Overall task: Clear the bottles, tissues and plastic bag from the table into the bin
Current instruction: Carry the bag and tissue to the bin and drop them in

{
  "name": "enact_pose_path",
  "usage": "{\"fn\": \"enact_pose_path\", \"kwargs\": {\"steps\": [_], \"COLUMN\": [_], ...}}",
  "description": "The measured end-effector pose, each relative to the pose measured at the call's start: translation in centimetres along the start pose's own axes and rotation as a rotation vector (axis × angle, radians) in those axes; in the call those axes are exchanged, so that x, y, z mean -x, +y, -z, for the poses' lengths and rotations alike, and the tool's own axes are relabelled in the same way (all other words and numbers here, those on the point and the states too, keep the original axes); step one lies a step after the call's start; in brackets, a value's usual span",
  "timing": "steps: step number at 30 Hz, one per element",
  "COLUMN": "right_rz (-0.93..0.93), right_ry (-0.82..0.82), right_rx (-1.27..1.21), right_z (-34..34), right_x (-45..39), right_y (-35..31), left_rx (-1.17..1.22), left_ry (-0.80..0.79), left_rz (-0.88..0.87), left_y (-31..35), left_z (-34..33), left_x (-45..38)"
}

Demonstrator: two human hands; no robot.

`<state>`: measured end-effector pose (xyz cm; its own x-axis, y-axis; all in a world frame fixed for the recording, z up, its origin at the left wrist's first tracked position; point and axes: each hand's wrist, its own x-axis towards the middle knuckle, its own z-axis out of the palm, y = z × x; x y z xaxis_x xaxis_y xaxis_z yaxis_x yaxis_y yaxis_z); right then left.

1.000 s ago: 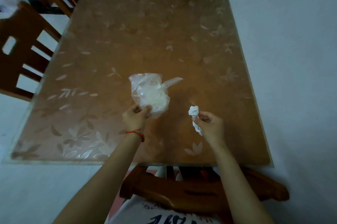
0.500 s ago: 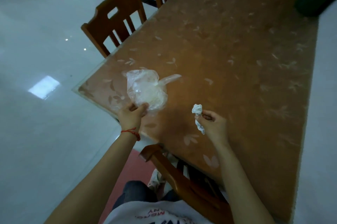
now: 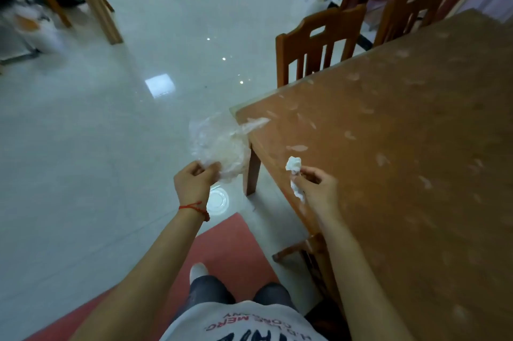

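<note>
Plastic bag (image 3: 220, 143), crumpled and clear, hangs off our left hand (image 3: 194, 184), its grip pinching the bag's lower edge over the floor beside the desk (image 3: 402, 146). Our right hand (image 3: 317, 188) pinches a small white tissue (image 3: 294, 171) above the desk's near edge.

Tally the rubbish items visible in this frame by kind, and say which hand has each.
Plastic bag: 1, gripped by the left hand
Crumpled tissue: 1, pinched by the right hand
Bottles: 0 visible
Total: 2
</note>
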<state>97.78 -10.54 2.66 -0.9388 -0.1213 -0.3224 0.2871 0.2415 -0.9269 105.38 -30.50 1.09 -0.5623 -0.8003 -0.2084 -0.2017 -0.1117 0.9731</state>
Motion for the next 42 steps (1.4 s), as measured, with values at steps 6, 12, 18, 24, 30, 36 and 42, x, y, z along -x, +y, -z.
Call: {"fn": "enact_pose_path", "kwargs": {"steps": [6,12,18,24,30,36,42], "right_rz": [0.034,0.003,-0.007,-0.014,0.0,0.004,-0.013], "right_ry": [-0.147,-0.301,-0.353,-0.373,-0.408,-0.412,-0.395], "right_rx": [0.081,0.083,0.14,0.17,0.131,0.117,0.107], "right_z": [-11.7,-22.8,-29.7,-34.2,-39.3,-43.9,-48.1], "right_x": [-0.3,0.4,-0.9,-4.9,-11.3,-19.8,-27.0], "right_y": [-1.7,-3.7,-4.9,-6.1,-9.5,-15.0,-18.7], "left_rx": [0.072,0.141,0.172,0.173,0.185,0.19,0.152], "left_ry": [0.13,0.279,0.381,0.43,0.432,0.426,0.404], "left_rz": [0.032,0.034,0.058,0.104,0.11,0.102,0.107], "left_y": [-0.1,-0.4,-0.7,-0.9,0.3,3.6,6.1], "left_z": [9.1,18.1,23.0,23.7,22.4,19.9,17.6], "left_x": [-5.3,-10.2,-14.2,-19.3,-27.6,-38.0,-47.4]}}
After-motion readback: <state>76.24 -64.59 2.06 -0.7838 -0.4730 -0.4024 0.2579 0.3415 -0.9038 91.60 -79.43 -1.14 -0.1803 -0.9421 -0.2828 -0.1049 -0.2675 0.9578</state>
